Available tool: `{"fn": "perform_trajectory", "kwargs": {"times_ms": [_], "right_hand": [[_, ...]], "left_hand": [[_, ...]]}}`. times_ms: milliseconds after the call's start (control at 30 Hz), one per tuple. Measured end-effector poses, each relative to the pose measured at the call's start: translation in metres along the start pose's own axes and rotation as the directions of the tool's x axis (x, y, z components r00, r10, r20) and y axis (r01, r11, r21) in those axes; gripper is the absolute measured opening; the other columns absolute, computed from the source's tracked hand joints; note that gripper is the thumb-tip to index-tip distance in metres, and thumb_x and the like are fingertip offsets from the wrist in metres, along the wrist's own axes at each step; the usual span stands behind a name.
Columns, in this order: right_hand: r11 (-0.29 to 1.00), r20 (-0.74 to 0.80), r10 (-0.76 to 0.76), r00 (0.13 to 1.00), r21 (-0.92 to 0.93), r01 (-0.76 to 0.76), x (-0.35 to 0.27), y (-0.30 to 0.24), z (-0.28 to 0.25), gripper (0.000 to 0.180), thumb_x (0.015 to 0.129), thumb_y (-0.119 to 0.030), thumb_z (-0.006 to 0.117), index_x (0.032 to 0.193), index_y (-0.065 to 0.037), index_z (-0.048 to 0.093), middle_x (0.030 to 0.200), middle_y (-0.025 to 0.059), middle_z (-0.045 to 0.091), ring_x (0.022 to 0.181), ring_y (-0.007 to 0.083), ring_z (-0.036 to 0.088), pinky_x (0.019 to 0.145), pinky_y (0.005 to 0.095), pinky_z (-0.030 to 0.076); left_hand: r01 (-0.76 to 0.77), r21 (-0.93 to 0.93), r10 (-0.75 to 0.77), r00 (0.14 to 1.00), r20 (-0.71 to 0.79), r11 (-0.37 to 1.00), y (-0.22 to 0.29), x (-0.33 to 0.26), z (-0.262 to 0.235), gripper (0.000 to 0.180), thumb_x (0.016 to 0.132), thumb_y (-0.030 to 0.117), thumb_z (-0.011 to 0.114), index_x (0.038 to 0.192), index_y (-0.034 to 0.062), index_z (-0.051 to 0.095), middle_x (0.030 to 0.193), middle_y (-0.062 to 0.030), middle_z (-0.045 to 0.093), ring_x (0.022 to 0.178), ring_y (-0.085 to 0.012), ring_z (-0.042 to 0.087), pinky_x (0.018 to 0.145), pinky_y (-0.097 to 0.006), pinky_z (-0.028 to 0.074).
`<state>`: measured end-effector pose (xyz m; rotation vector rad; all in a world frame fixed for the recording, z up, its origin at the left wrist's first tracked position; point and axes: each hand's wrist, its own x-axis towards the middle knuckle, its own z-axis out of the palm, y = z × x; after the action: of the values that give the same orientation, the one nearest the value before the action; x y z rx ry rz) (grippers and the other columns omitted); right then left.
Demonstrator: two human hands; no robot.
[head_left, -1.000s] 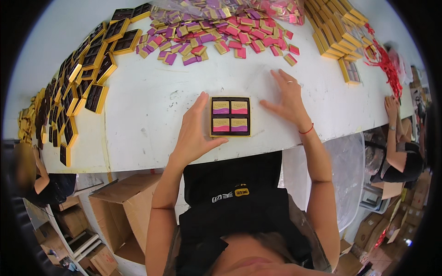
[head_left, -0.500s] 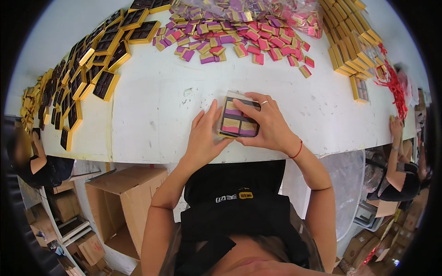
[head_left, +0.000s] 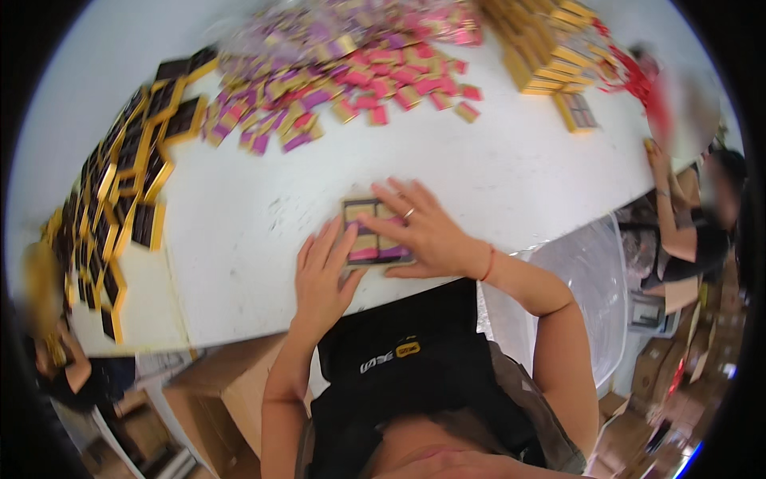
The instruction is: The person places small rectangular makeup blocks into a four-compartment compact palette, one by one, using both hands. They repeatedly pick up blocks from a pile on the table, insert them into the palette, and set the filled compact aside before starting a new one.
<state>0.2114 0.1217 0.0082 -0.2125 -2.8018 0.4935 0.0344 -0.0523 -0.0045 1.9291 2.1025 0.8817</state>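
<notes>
A small square box (head_left: 365,241) lies flat on the white table in front of me. Dark dividers split it into compartments with foil-wrapped pieces in gold with pink or purple. My right hand (head_left: 435,235) reaches over its right side, fingers spread, the index finger across the top and the thumb along the near edge. At its left side is my left hand (head_left: 323,267), fingers stretched out and tips touching the box. The right hand covers part of the contents. Blur hides whether a clear cover sits on top.
A heap of wrapped pieces (head_left: 375,80) spreads across the far table. Several dark-lined yellow boxes (head_left: 148,225) stand piled at left; stacked yellow boxes (head_left: 527,64) are at far right, near red ribbons (head_left: 634,80). Co-workers sit at both sides. A cardboard box (head_left: 231,391) stands below the table.
The view has turned and shifted. The box, tilted between my hands before, now lies flat. My right fingers have spread over it, and my left fingers have come against its left side.
</notes>
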Motion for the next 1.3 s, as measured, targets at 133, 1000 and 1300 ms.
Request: {"fn": "perform_trajectory", "kwargs": {"times_ms": [133, 1000, 1300], "right_hand": [[0.955, -0.142, -0.089, 0.986, 0.27, 0.125, -0.011, 0.022, 0.006, 0.084, 0.07, -0.033, 0.08, 0.146, -0.014, 0.049, 0.154, 0.0196, 0.036, 0.135, 0.0393, 0.04, 0.111, 0.0494, 0.033], [0.546, -0.594, 0.558, 0.58, -0.263, -0.795, -0.17, 0.324, -0.102, 0.064, 0.09, -0.029, 0.065, 0.148, -0.01, 0.046, 0.148, 0.0157, 0.05, 0.139, 0.0398, 0.041, 0.114, 0.0471, 0.037], [0.58, -0.811, 0.167, 0.561, -0.379, -0.721, -0.112, 0.261, -0.097, 0.05, 0.081, -0.016, 0.077, 0.128, -0.006, 0.061, 0.129, 0.0172, 0.062, 0.13, 0.0386, 0.048, 0.115, 0.0513, 0.033]], "left_hand": [[-0.044, -0.004, 0.044, 0.995, 0.091, 0.999, 0.005, -0.001, -0.008, 0.076, 0.081, 0.012, 0.077, 0.148, 0.0041, 0.043, 0.152, -0.0195, 0.044, 0.139, -0.0355, 0.044, 0.115, -0.046, 0.032], [0.746, 0.272, -0.455, 0.608, -0.651, 0.608, -0.273, -0.065, -0.145, 0.069, 0.082, 0.047, 0.078, 0.133, 0.0066, 0.057, 0.154, -0.0222, 0.039, 0.138, -0.043, 0.041, 0.11, -0.048, 0.038], [0.36, -0.047, -0.35, 0.858, -0.376, 0.932, -0.111, -0.044, -0.071, 0.038, 0.082, 0.008, 0.076, 0.118, 0.0034, 0.063, 0.14, -0.0172, 0.055, 0.124, -0.0373, 0.055, 0.1, -0.042, 0.047]]}}
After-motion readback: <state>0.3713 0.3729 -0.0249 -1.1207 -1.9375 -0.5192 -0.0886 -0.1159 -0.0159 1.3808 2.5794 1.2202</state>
